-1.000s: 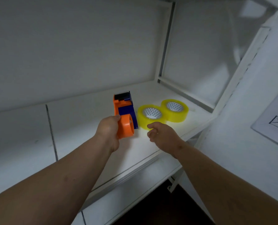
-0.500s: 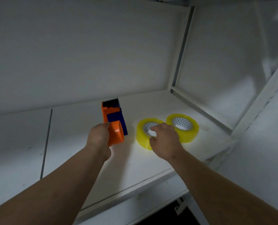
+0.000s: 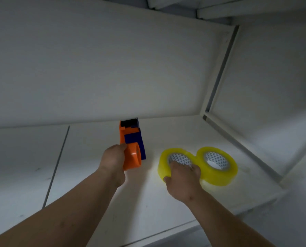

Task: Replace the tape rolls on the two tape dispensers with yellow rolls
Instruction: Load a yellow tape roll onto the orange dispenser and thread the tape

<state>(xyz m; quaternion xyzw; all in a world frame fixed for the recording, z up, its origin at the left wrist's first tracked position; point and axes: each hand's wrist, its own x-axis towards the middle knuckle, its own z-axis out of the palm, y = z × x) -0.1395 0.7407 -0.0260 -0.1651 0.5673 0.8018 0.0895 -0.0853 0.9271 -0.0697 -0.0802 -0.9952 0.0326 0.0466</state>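
One tape dispenser (image 3: pixel 131 145) is in view, orange with dark blue side plates, and two yellow tape rolls (image 3: pixel 197 164); a second dispenser cannot be seen from here. All of it sits on a white shelf (image 3: pixel 88 175) boxed in by white panels behind and to the right. The left hand (image 3: pixel 114 162) grips the dispenser by its rounded orange end, fingers curled around it, with the dispenser's black and blue head pointing toward the shelf's back edge. It lies near the middle of the shelf, somewhat closer to the back edge than the front; whether it rests on the shelf or is lifted just off it, I cannot tell. The two rolls lie flat toward the right edge of the shelf, touching each other side by side, each showing a white core printed with small triangles. The right hand (image 3: pixel 183 179) holds the nearer roll (image 3: pixel 164 163), the one closer to the dispenser: fingertips (image 3: pixel 177 164) hooked into its core, thumb (image 3: pixel 166 179) pressed against its outer yellow wall. The farther roll (image 3: pixel 218 166) lies untouched just beside it, nearest the right-hand panel. A thin dark seam (image 3: pixel 56 164) runs front to back across the shelf's left part.
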